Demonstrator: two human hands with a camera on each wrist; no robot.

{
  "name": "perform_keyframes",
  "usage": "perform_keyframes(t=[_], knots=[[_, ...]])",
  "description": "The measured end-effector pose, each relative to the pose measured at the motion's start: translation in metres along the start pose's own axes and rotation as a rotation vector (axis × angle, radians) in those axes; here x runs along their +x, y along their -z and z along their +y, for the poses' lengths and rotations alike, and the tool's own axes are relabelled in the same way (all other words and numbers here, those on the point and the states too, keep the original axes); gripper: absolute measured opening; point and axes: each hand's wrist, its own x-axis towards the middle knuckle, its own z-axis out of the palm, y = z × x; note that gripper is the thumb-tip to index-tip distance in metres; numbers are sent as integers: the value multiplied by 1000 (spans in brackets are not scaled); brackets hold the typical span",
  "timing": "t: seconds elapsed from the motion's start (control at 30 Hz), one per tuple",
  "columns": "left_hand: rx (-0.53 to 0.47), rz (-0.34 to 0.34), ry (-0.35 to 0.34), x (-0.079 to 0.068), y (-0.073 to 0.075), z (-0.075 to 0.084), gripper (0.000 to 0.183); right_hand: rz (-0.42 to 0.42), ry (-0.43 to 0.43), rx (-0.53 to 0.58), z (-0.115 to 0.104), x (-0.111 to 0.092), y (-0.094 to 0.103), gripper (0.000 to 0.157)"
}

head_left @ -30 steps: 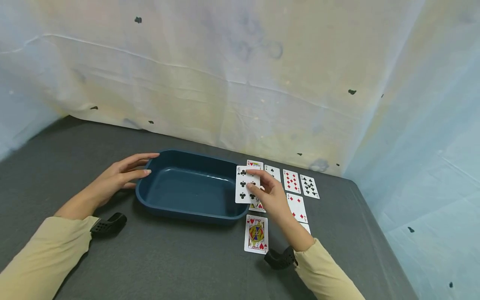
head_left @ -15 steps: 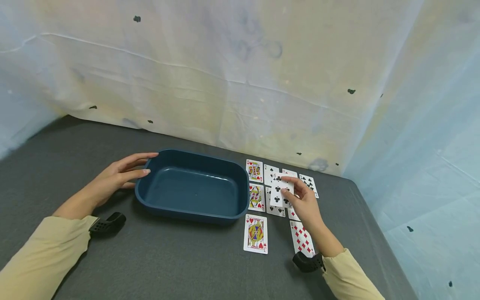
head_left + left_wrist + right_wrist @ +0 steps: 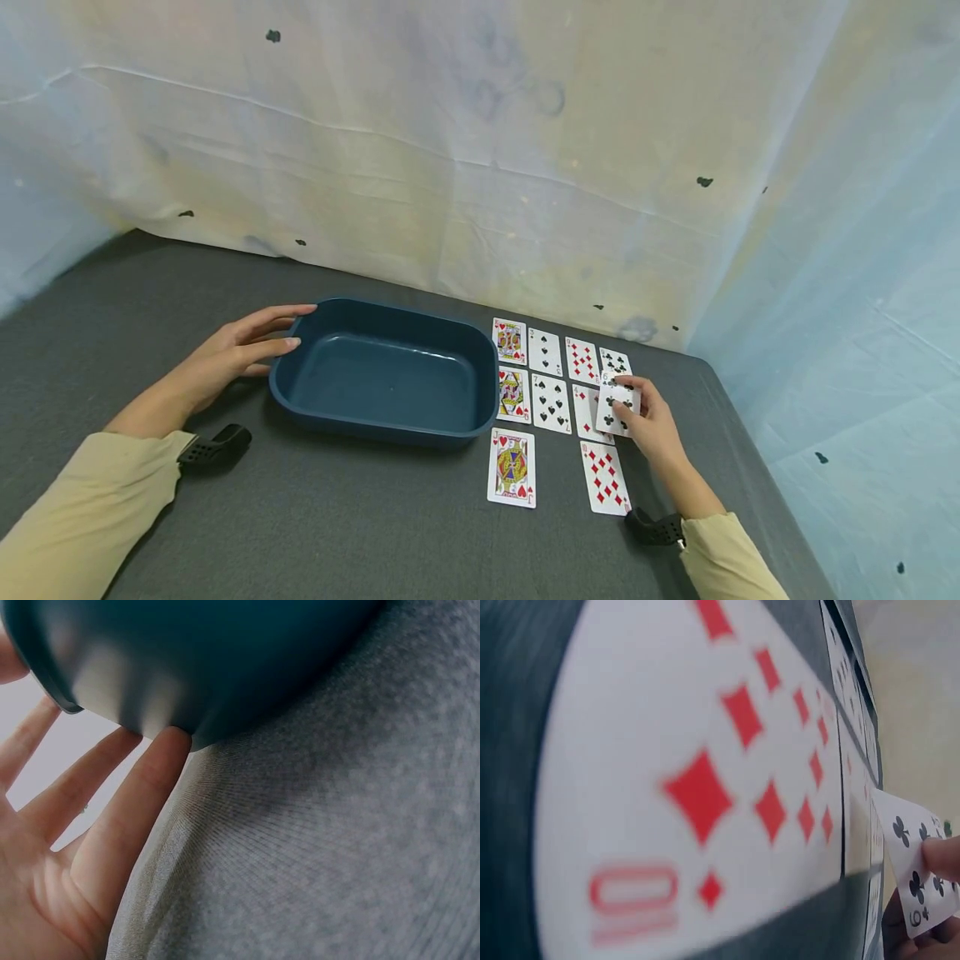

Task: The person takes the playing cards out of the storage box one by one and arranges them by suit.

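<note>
In the head view my right hand point(image 3: 651, 417) pinches a six of clubs point(image 3: 606, 419) between thumb and fingers, face up. This card overlaps a diamonds card point(image 3: 583, 410) and the lower part of a clubs card point(image 3: 615, 359) at the back right. In the right wrist view the six of clubs point(image 3: 901, 859) stands tilted, with a ten of diamonds point(image 3: 637, 772) large in front. My left hand point(image 3: 228, 354) touches the left end of a dark blue tub point(image 3: 382, 433), thumb at its rim. The left wrist view shows straight fingers point(image 3: 124, 817) against the tub's outer wall.
Beside the tub's right end lie a king of hearts point(image 3: 509, 341), a queen of hearts point(image 3: 513, 394) and a jack of hearts point(image 3: 512, 467). A seven of spades point(image 3: 551, 403) and other cards form rows rightward. A hanging cloth point(image 3: 450, 167) stands behind the dark table point(image 3: 337, 517).
My right hand has carried the six of clubs from beside the tub's right end rightward across the rows, uncovering the king, queen and seven of spades. The left hand and tub have stayed put.
</note>
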Motion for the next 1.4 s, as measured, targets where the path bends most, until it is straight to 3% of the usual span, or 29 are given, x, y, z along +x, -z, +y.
perform_keyframes(t=[0.4,0.53,0.73,0.87,0.97,1.2,1.4], knots=[[-4,-3,0,0,-1,1,58,-94,-89,-29,21,2,15,42],[0,0,5,0,-1,0,58,-129,-78,-63,27,2,19,41],[10,7,16,0,0,-1,60,-161,22,-193,30,4,21,43],[13,8,24,1,-1,-1,60,-140,179,-239,32,8,22,41],[15,11,41,2,-1,0,61,-115,249,-243,34,9,21,38],[7,8,96,4,-2,7,59,-99,195,-315,31,6,20,37],[27,-3,109,5,-2,14,56,-99,225,-297,31,5,23,36]])
